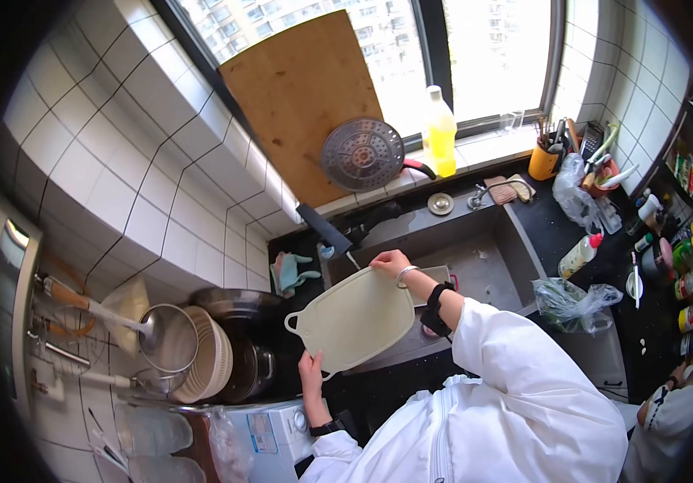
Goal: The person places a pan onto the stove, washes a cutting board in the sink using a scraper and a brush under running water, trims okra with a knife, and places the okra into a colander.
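Observation:
A pale cream cutting board (354, 318) with a loop handle is held tilted over the left part of the grey sink (523, 241). My left hand (311, 375) grips its lower left edge, near the handle. At the upper edge, my right hand (391, 262) has its fingers closed on the board. Behind the board, part of another pale object and a bit of red show inside the sink; I cannot make out what they are. The faucet (479, 200) stands at the sink's back edge.
Left of the sink lie light blue gloves (292, 274). A wooden board (302, 97), a round perforated metal disc (363, 153) and a yellow bottle (441, 137) stand by the window. Right of the sink are a white bottle (578, 258) and bagged greens (564, 302). Pots (242, 370) stand left.

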`<action>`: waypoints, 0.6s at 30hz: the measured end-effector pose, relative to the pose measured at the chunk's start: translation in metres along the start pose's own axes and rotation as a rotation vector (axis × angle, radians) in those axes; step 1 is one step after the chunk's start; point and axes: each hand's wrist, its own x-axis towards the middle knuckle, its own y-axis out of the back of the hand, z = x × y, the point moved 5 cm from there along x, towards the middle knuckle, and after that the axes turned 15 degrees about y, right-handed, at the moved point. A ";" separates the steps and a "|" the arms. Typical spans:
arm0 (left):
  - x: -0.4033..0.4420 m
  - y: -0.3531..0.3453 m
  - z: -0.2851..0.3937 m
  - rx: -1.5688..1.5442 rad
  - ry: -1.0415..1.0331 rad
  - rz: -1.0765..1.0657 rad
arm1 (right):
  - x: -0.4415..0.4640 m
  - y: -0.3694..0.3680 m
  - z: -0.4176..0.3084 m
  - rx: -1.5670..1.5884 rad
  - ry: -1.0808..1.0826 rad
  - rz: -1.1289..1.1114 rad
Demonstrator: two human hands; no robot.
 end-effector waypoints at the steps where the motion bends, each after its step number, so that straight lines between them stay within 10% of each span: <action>1: -0.001 0.003 0.000 0.002 0.001 0.010 | 0.000 -0.006 -0.002 0.008 0.022 -0.015; 18: -0.011 0.010 0.006 0.013 -0.058 0.072 | -0.005 -0.021 -0.029 0.045 0.008 -0.026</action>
